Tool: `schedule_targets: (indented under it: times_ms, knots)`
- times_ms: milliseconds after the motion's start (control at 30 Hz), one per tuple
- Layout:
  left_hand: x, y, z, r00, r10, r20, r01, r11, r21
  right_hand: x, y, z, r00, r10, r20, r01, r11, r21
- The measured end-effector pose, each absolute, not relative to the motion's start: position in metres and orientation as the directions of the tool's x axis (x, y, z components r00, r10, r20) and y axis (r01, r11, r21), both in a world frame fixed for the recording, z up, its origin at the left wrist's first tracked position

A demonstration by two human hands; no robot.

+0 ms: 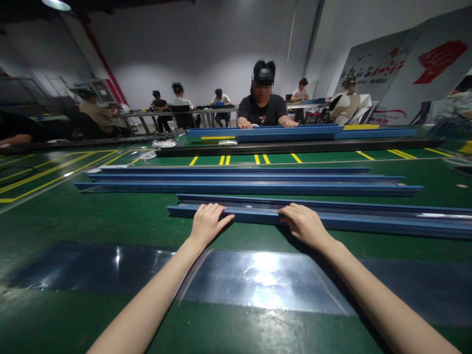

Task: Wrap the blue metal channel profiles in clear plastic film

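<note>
A long blue U-shaped channel (254, 215) lies across the green table in front of me and runs out of the picture on the right. Near its left end, my left hand (209, 220) hooks its fingers over the channel's near wall, the thumb pointing right along the outer face. My right hand (300, 222) grips the same wall a short way to the right, fingertips over the top edge. Part of each grip is hidden behind the wall. Between my forearms lies a strip of shiny clear film (263, 282) on the table.
Beyond my channel lie more blue channels (250, 189), side by side. Further back stretches a long black bar (295, 146), with crumpled clear plastic (164, 143) near its left end. Across the table a person (262, 105) has both hands on other blue channels (280, 132). Yellow lines mark the green table (121, 221).
</note>
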State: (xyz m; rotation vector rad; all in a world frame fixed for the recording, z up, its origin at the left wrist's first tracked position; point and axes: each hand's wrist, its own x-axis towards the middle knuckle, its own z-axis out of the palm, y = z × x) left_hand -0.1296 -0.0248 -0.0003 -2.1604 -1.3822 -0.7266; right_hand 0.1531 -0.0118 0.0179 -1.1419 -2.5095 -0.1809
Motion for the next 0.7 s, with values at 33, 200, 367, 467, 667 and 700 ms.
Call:
schedule_targets:
  times_ms: [33, 200, 367, 467, 667, 700]
  knots:
    - [-0.13, -0.025, 0.0, 0.357, 0.657, 0.664, 0.916, -0.386, -0.11, 0.154, -0.012, 0.02, -0.602, 0.707, 0.37, 0.748, 0.662, -0.048]
    - [-0.129, -0.025, 0.0, 0.373, 0.634, 0.677, 0.903, -0.415, -0.109, 0.158, -0.014, 0.026, -0.588, 0.766, 0.259, 0.762, 0.632, -0.141]
    - [-0.127, -0.023, 0.001, 0.353, 0.676, 0.647, 0.916, -0.391, -0.09, 0.154, -0.012, 0.031, -0.573, 0.804, 0.162, 0.788, 0.594, -0.16]
    - [-0.126, -0.023, 0.002, 0.335, 0.71, 0.619, 0.931, -0.352, -0.1, 0.143, -0.01, 0.035, -0.597, 0.792, 0.125, 0.782, 0.61, -0.13]
    - [-0.125, -0.022, 0.002, 0.247, 0.754, 0.608, 0.963, -0.258, -0.072, 0.114, -0.007, 0.041, -0.641, 0.761, 0.101, 0.75, 0.649, -0.127]
    - [-0.125, -0.022, 0.002, 0.227, 0.757, 0.612, 0.969, -0.239, -0.064, 0.11, -0.007, 0.042, -0.647, 0.755, 0.104, 0.743, 0.656, -0.136]
